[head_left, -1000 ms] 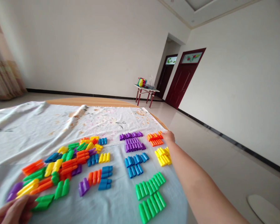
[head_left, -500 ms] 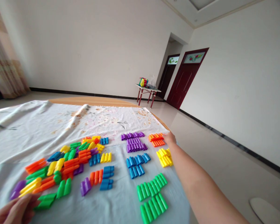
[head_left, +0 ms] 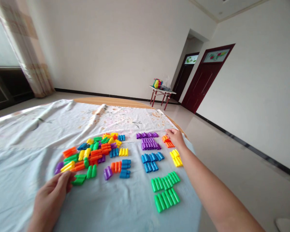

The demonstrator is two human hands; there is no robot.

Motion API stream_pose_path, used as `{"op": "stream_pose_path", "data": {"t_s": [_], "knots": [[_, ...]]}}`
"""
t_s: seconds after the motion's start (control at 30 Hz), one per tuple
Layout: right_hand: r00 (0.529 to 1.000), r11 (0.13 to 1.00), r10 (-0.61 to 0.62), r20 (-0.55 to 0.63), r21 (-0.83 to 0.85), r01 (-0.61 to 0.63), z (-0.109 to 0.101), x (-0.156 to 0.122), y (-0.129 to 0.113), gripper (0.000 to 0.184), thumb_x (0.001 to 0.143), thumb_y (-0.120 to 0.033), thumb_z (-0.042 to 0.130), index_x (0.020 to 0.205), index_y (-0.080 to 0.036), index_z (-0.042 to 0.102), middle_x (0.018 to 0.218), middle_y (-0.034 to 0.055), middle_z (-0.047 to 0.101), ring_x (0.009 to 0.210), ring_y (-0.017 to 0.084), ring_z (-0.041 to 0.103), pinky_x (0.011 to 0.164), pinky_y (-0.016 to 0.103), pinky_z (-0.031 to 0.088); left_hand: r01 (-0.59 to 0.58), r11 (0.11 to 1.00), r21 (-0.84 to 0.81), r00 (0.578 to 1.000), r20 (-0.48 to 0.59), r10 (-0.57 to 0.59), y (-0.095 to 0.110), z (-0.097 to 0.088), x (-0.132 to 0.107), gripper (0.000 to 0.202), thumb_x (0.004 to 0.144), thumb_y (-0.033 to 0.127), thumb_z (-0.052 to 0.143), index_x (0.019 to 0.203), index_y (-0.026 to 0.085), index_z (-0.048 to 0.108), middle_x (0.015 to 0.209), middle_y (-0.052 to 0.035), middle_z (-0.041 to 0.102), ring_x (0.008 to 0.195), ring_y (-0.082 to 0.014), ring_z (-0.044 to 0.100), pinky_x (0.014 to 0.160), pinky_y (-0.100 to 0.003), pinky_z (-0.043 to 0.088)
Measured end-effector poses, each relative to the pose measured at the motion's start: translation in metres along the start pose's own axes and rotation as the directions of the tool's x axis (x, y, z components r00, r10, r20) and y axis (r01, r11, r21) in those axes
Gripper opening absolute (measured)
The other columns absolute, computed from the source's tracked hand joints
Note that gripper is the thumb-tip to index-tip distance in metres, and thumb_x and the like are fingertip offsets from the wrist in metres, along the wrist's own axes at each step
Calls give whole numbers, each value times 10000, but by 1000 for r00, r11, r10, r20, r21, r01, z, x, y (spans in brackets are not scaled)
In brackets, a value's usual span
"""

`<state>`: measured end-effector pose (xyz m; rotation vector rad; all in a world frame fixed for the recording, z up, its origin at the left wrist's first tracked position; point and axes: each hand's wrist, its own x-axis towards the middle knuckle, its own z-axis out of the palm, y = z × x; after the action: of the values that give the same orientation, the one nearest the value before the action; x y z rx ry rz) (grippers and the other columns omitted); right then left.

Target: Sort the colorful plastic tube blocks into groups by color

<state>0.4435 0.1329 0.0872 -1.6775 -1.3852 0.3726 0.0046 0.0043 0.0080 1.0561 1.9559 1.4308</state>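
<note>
My left hand [head_left: 55, 188] is at the near left edge of a mixed pile of plastic blocks, its thumb and fingers pressed together beside a green block [head_left: 79, 179]. Whether a piece sits in that pinch is hidden. A yellow block [head_left: 68, 166] lies just beyond its fingertips. On the right, my right hand [head_left: 177, 138] reaches over the far end of the orange blocks [head_left: 168, 141], fingers drawn together; I cannot make out what they hold. Below it are yellow blocks [head_left: 176, 158]. Purple blocks [head_left: 150, 144], blue blocks [head_left: 151, 162] and green blocks [head_left: 166, 190] lie in colour groups.
A pale cloth [head_left: 106, 206] with a floral far part covers the round wooden table [head_left: 116, 101]. Small joined blue blocks [head_left: 125, 174] and orange blocks [head_left: 116, 167] lie between pile and groups. A small table [head_left: 161, 90] with a colourful bag stands by the far wall.
The view has swung left, so the table's contents appear farther right. My right hand has come inward above the orange blocks, its fingertips now showing. My left hand remains by the green block.
</note>
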Motion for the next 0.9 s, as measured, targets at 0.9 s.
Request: {"op": "stream_pose_path", "data": {"t_s": [0.9], "knots": [[688, 842, -477, 546, 60, 536, 127, -191, -86, 254, 780, -133, 553, 938, -246, 717, 948, 11, 714, 967, 194, 596, 906, 346, 422, 11, 983, -182, 998, 61, 0, 6, -1, -4, 413, 702, 556, 498, 682, 159, 611, 475, 9, 518, 477, -135, 456, 463, -232, 362]]}}
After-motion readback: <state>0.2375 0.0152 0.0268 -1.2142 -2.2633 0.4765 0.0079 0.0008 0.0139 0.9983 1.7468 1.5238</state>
